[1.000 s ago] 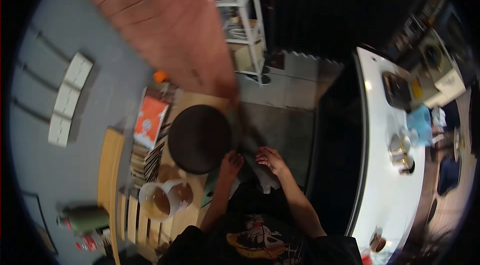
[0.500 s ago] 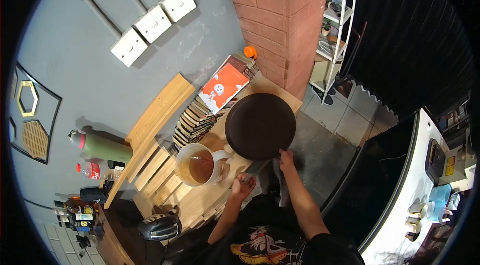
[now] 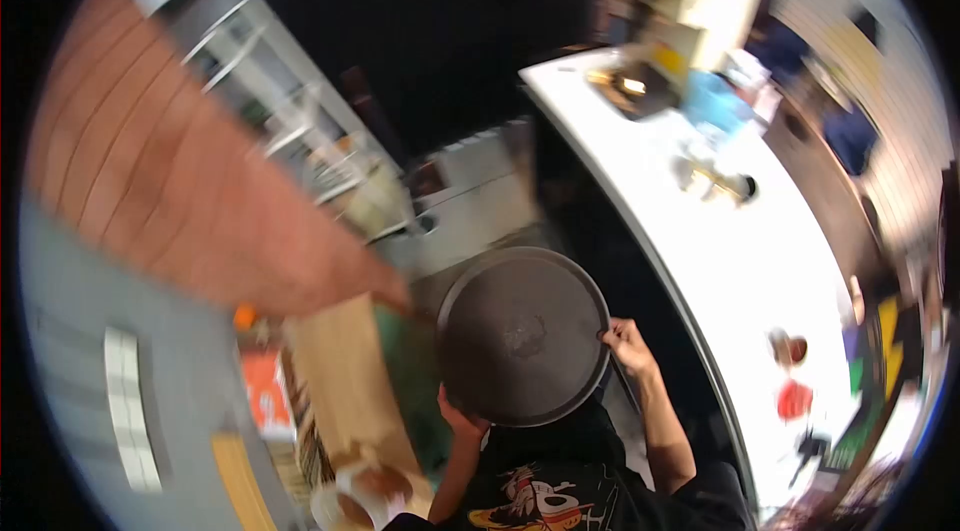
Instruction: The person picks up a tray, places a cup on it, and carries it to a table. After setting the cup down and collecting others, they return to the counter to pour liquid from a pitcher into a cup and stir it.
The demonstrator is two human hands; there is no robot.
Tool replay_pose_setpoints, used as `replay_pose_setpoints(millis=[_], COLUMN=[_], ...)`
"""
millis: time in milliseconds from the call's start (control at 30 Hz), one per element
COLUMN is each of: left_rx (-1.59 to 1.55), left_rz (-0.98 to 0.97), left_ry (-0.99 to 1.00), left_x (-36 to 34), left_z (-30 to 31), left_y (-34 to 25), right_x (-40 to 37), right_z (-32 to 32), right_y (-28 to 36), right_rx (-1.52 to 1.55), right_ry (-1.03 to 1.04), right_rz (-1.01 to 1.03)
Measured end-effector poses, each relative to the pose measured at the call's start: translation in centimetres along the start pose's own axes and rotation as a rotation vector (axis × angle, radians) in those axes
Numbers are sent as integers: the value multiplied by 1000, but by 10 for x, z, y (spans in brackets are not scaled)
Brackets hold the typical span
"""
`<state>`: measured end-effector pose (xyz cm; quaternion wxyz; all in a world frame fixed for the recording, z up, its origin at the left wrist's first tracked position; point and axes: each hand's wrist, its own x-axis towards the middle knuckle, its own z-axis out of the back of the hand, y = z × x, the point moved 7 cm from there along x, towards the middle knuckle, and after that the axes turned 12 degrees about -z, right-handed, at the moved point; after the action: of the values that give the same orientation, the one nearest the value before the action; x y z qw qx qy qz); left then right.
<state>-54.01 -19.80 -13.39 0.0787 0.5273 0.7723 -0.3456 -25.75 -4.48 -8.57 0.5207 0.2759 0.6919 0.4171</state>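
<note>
A round dark brown tray (image 3: 524, 336) is held in front of my body, its raised rim and a wet-looking mark at its middle facing the camera. My right hand (image 3: 631, 345) grips the tray's right edge, thumb over the rim. At the lower left edge, my left hand (image 3: 460, 415) touches the tray, its fingers mostly hidden beneath it. A pitcher of brown liquid (image 3: 345, 508), blurred, stands at the lower left.
A long white counter (image 3: 690, 301) curves along the right, with cups, a blue item and a dark appliance. On the left are a wooden bench (image 3: 350, 381), an orange notebook (image 3: 265, 393), a brick pillar (image 3: 200, 191) and a white shelf rack (image 3: 300, 121).
The view has swung to the right, toward the white counter. The tray has left the wooden surface and is now in front of me, with my left hand now at it too.
</note>
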Motion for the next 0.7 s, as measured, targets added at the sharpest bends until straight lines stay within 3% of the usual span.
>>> replay_pose_setpoints(millis=[67, 133, 200, 233, 367, 433, 500, 600, 700], left_rx=[90, 147, 26, 61, 152, 199, 251, 294, 307], left_rz=[156, 295, 657, 715, 677, 672, 672, 667, 702], left_ry=[183, 348, 498, 516, 577, 611, 653, 652, 652], left_x=[27, 36, 16, 13, 3, -10, -24, -28, -39], left_z=[-19, -49, -100, -112, -150, -166, -182, -193, -207], left_y=[37, 71, 109, 126, 175, 196, 208, 224, 236], right_x=[-70, -109, -150, -167, -211, -227, -235, -242, -283], right_z=[42, 99, 127, 138, 163, 175, 186, 206, 243], right_y=[50, 25, 17, 6, -20, -29, -34, -34, -5], right_rx=[112, -33, -7, 32, 140, 87, 97, -2, -68], right_ry=[-107, -287, -402, -460, -583, -684, -726, -807, -1318], right_rz=[55, 31, 45, 44, 45, -47, 37, -49, 180])
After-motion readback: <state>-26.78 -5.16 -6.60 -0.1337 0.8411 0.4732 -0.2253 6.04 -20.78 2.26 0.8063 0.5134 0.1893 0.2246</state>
